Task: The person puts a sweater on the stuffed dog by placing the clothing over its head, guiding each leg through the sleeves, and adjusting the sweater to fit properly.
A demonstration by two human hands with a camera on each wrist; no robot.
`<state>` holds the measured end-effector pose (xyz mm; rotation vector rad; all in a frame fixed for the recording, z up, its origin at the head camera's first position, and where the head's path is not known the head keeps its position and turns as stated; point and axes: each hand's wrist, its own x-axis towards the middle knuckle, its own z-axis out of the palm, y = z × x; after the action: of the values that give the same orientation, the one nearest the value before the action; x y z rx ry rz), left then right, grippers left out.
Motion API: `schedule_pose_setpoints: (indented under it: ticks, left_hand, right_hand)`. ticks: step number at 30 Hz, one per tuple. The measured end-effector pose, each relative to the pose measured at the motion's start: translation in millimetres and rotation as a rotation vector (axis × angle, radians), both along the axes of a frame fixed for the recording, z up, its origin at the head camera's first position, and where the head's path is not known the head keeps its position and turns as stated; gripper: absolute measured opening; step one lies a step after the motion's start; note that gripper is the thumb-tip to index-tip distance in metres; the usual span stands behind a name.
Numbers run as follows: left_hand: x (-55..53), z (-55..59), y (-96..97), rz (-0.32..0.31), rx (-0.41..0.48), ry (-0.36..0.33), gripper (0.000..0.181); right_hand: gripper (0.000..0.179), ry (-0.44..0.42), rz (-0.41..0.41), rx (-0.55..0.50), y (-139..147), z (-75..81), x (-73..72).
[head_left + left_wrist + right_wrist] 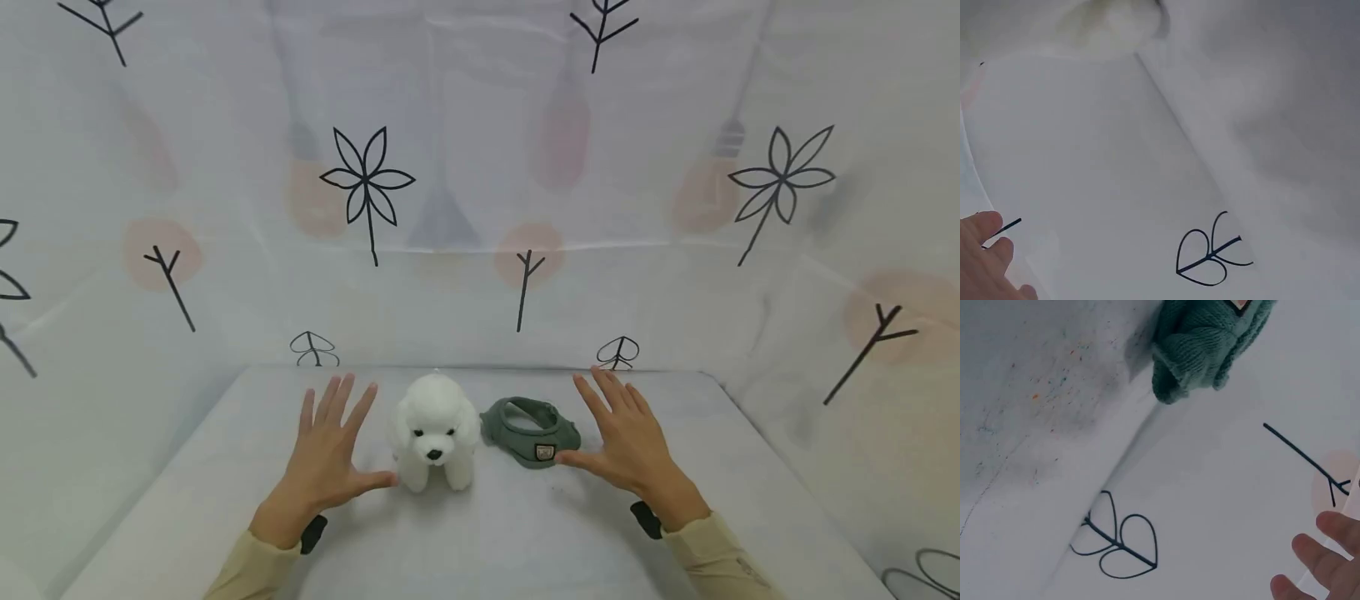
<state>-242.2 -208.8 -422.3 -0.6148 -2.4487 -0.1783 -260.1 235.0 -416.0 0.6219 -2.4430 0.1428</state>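
Note:
A white plush dog (435,408) sits upright on the white table (495,542), facing the head camera. To its right lies a small green knitted garment (502,429) with a ring-like opening and a little square patch; its ribbed knit (1197,353) shows at the top of the right wrist view. My left hand (326,458) is spread beside the dog, thumb pointing toward its front leg; whether they touch, I cannot tell. On the other side my right hand (633,446) is spread too, its thumb at the garment's edge near the patch. Neither hand grips anything.
A white cloth backdrop (450,292) with dark plant drawings and pale orange spots surrounds the table at the back and sides. The table's back edge (360,367) runs just behind the dog. Small coloured specks mark a pale surface (1041,400) in the right wrist view.

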Motion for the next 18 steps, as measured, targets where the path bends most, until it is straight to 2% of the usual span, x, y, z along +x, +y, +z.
schedule_pose_setpoints:
  ticks: [3, 7, 11, 18]
  left_hand:
    - [1.9, 5.0, 5.3, -0.095, 0.073, 0.038, 0.121]
    - [7.9, 14.7, 17.4, -0.206, 0.153, 0.024, 0.110]
    - [13.5, 22.8, 31.4, -0.256, 0.201, 0.010, 0.102]
    - [10.0, 34.1, 59.7, -0.376, 0.216, 0.114, 0.087]
  right_hand:
    - [0.111, 0.040, 0.055, -0.030, -5.4, 4.2, 0.2]
    - [0.106, 0.089, 0.116, -0.065, -10.6, 9.2, 1.4]
    - [0.096, 0.125, 0.180, -0.099, -14.4, 13.4, 4.0]
    - [0.081, 0.152, 0.256, -0.132, -16.6, 20.4, 8.7]
